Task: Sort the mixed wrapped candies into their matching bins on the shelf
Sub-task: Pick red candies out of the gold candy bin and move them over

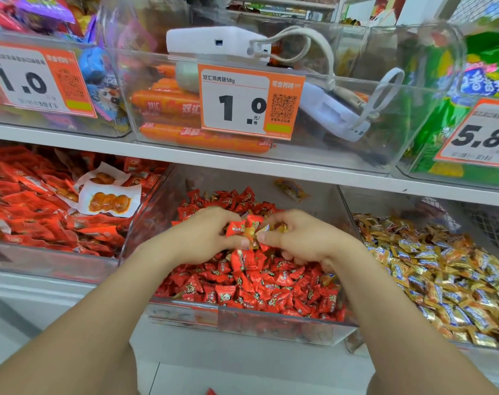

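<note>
Orange sausages point(168, 108) in a clear tub above the hands, a price tag point(249, 102) reading 1.0 on its front, a white device with a cord point(217, 41) above that, green snack bags point(470, 89) up right, red snack packets point(34, 201) left of the hands

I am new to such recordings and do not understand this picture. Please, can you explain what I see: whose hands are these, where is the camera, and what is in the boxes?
There is no machine here. A person wears one camera on the head, so the single picture looks forward and down at that person's own bare arms.

The left hand and the right hand meet over the middle bin, a clear box full of red wrapped candies. Together they pinch a few red candies and at least one gold candy.

The bin of gold candies stands to the right, so gold ones probably belong there. On the left lie red snack packets. On the shelf above, a clear bin holds orange sausages behind a price tag.
</note>
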`<state>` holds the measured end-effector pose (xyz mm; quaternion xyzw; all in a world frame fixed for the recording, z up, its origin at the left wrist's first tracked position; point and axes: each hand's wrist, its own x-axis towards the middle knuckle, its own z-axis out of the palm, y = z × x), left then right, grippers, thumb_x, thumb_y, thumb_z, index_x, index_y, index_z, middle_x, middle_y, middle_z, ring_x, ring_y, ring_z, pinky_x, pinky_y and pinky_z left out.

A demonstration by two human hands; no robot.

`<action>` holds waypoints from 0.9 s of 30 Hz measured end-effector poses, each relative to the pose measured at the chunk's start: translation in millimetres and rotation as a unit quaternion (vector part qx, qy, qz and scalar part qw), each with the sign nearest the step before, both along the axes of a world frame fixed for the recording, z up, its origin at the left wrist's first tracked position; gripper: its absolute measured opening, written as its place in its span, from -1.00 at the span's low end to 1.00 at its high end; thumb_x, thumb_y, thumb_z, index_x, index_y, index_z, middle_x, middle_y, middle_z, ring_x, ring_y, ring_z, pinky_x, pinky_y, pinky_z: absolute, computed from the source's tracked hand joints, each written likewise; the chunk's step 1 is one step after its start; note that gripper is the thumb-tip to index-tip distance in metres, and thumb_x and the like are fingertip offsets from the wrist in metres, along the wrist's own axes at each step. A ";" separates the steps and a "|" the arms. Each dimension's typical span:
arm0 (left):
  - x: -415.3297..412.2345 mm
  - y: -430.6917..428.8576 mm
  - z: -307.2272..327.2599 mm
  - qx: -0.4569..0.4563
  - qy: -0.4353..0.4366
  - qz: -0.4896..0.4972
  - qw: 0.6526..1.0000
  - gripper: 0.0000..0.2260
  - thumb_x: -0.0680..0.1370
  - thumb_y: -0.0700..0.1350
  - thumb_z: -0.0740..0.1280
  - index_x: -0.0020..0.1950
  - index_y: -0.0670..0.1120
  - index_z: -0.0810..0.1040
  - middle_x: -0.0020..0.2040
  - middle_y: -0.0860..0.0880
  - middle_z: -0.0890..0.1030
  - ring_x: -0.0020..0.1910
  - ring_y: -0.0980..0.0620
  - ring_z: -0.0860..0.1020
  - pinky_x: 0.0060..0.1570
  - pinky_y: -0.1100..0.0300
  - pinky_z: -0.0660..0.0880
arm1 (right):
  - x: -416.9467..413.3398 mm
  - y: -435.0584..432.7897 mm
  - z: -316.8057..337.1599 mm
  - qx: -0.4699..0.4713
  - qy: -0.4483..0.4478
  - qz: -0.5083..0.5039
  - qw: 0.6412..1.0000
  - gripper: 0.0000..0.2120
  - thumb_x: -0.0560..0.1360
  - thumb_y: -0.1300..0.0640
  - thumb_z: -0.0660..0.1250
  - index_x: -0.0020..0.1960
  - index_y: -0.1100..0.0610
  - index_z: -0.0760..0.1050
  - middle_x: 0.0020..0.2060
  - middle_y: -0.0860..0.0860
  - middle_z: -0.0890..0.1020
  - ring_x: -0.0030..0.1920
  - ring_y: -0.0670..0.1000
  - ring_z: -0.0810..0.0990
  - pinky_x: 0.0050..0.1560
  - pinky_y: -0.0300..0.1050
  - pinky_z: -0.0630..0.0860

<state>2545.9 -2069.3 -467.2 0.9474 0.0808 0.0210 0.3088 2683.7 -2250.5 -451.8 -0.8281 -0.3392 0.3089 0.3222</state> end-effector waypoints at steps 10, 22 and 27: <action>-34.7 5.5 5.3 -0.027 -0.004 0.067 0.997 -0.62 0.61 0.26 0.33 -0.10 -0.05 0.52 -0.23 0.10 0.51 -0.33 0.17 0.42 -0.21 0.13 0.44 | -17.5 -7.1 0.7 0.056 0.047 0.010 0.997 -0.67 0.67 -0.17 0.31 0.00 0.10 0.59 -0.25 0.00 0.59 -0.41 -0.13 0.51 -0.33 -0.19 0.52; -35.2 -6.7 9.7 -0.096 -0.001 0.149 0.984 -0.68 0.65 0.00 0.34 -0.20 -0.19 0.51 -0.42 -0.07 0.38 -0.51 -0.01 0.33 -0.44 0.12 0.32 | -31.9 -11.8 7.7 0.034 0.019 -0.039 0.998 -0.69 0.57 -0.11 0.46 0.02 0.15 0.69 -0.28 0.07 0.36 -0.25 0.05 0.35 -0.38 -0.14 0.33; -35.6 -14.5 15.6 -0.110 0.011 0.151 0.982 -0.75 0.71 0.04 0.27 0.00 -0.10 0.58 -0.22 -0.25 0.58 -0.38 0.02 0.71 -0.32 0.15 0.38 | -33.0 -7.5 14.8 0.027 0.039 -0.102 0.994 -0.72 0.55 -0.05 0.27 -0.25 0.09 0.48 -0.27 0.07 0.40 -0.37 0.01 0.37 -0.39 -0.15 0.30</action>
